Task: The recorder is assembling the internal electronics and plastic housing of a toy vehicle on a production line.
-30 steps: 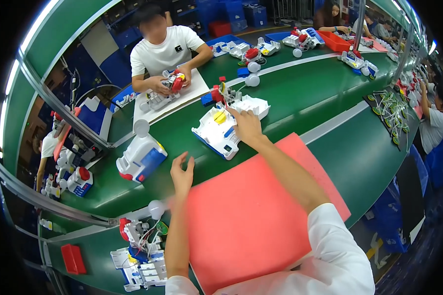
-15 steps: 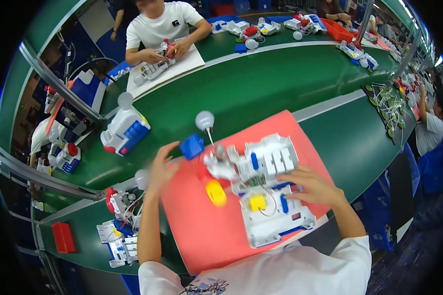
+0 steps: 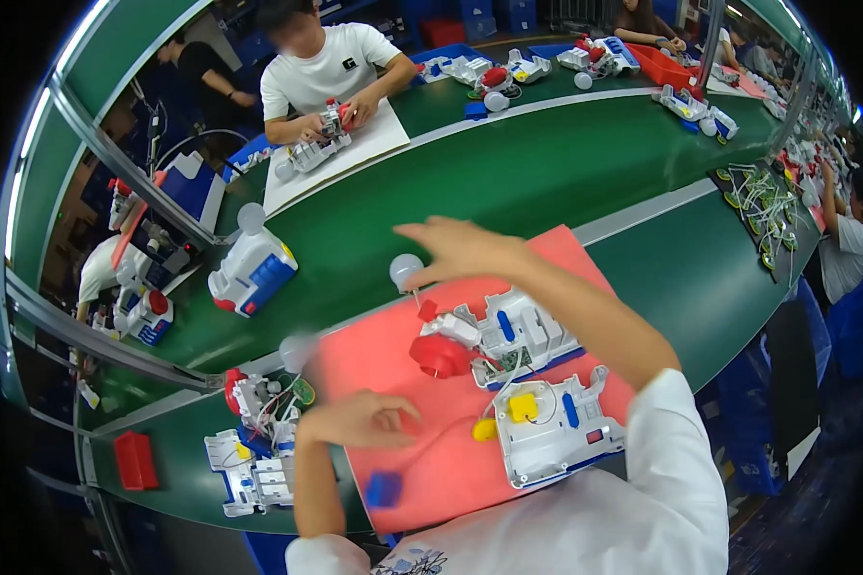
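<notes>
Foam mat [image 3: 441,479] coral-red. Lower half shell [image 3: 539,448] white, blue edging; in it a yellow block [image 3: 524,408] and blue strip [image 3: 571,410]. Upper half shell [image 3: 544,333] white, also a blue strip; circuit board [image 3: 511,364] green. Dome part [image 3: 439,356] red, oval piece [image 3: 485,429] yellow, small box part [image 3: 384,490] blue (blurred), ball [image 3: 403,271] pale white. Closed toy body [image 3: 252,273]: white, blue panel, red corner, touch of yellow. Worktable [image 3: 662,249] and conveyor [image 3: 508,172] green. Small tray [image 3: 137,462] red. Wearer's T-shirt [image 3: 681,460] white, dark-and-blue print in front. Co-worker's shirt [image 3: 321,77] white, black chest mark.
</notes>
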A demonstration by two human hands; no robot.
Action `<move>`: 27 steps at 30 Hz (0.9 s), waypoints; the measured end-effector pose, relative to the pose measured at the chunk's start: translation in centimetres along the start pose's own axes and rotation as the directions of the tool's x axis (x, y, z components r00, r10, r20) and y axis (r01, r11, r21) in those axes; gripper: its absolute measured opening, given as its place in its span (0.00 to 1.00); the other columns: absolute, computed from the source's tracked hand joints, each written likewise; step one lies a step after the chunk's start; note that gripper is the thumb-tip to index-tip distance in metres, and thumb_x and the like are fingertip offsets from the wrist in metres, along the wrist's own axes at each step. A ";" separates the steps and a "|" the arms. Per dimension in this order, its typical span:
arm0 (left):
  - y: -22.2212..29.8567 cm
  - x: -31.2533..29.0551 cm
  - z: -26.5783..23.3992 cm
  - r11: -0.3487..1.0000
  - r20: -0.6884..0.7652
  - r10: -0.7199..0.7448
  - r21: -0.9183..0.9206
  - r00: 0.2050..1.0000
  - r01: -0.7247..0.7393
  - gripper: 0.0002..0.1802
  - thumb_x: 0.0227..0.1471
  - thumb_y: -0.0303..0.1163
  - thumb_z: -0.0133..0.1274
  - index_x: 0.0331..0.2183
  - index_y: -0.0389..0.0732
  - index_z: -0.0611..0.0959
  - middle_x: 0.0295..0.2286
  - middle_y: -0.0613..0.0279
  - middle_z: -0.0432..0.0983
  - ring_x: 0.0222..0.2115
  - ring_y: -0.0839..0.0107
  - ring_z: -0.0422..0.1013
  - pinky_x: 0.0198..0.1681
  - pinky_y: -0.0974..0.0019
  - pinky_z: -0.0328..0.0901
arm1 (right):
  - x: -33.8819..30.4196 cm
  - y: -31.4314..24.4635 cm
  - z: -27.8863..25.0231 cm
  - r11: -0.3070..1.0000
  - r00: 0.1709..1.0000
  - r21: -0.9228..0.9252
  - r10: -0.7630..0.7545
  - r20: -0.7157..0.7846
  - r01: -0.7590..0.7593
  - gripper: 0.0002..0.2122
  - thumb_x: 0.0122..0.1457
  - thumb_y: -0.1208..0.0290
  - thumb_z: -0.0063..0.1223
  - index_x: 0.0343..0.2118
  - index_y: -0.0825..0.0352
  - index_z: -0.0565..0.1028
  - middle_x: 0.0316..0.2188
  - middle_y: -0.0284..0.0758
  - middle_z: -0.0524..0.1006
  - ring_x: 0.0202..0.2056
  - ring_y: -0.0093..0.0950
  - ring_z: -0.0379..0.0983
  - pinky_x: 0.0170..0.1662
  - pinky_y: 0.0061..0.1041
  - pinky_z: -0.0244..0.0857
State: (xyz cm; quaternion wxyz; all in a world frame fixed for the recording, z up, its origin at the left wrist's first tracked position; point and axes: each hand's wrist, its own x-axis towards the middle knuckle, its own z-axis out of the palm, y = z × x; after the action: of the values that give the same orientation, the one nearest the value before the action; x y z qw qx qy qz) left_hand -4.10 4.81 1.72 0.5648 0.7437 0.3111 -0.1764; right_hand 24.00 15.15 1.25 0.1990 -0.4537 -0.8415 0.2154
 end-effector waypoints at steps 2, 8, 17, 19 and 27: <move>0.3 1.0 1.9 0.999 -0.418 0.010 0.032 0.908 0.004 0.27 0.48 0.40 0.65 0.48 0.39 0.77 0.37 0.55 0.79 0.39 0.69 0.76 0.42 0.62 0.70 | 4.9 0.0 4.9 0.988 0.969 -0.129 0.113 0.219 -0.087 0.42 0.46 0.44 0.65 0.62 0.62 0.64 0.53 0.58 0.65 0.49 0.54 0.70 0.50 0.44 0.69; -0.4 9.1 4.3 0.984 -0.885 0.097 0.016 0.456 -0.178 0.44 0.37 0.39 0.73 0.54 0.36 0.71 0.47 0.47 0.70 0.49 0.53 0.69 0.52 0.57 0.66 | 10.8 -2.1 8.7 0.956 0.953 -0.283 0.148 0.263 -0.070 0.30 0.46 0.56 0.63 0.52 0.66 0.72 0.49 0.50 0.74 0.51 0.45 0.73 0.48 0.41 0.73; -1.3 7.8 9.3 0.942 -0.919 0.308 0.260 0.245 -0.210 0.46 0.34 0.32 0.73 0.57 0.40 0.70 0.53 0.46 0.61 0.54 0.50 0.64 0.58 0.54 0.63 | -1.9 -0.5 -3.9 0.928 0.991 0.372 0.033 -0.129 0.017 0.27 0.53 0.61 0.63 0.51 0.70 0.67 0.35 0.42 0.79 0.33 0.30 0.79 0.35 0.30 0.74; -3.3 8.4 9.9 0.954 -0.949 0.206 0.141 0.237 -0.263 0.47 0.36 0.31 0.72 0.58 0.37 0.68 0.52 0.49 0.62 0.54 0.54 0.64 0.57 0.56 0.63 | -7.1 2.6 -5.5 0.957 0.941 0.266 -0.017 -0.338 0.113 0.26 0.52 0.65 0.65 0.52 0.69 0.69 0.38 0.41 0.79 0.39 0.29 0.78 0.42 0.29 0.74; -2.3 8.9 7.4 0.888 -0.920 0.105 -0.084 0.378 -0.452 0.42 0.43 0.20 0.66 0.59 0.36 0.64 0.52 0.54 0.66 0.52 0.66 0.67 0.51 0.63 0.69 | -18.2 9.9 -2.4 0.791 0.843 0.518 0.491 -0.220 -0.325 0.26 0.53 0.64 0.65 0.54 0.65 0.72 0.46 0.36 0.76 0.45 0.29 0.74 0.48 0.28 0.69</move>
State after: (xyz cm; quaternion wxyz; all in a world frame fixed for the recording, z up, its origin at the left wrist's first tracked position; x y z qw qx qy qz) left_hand 1.66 0.47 -7.65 0.4462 0.6600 0.4544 0.3985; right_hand 41.27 5.02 -4.72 0.3922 -0.5969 -0.5975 0.3645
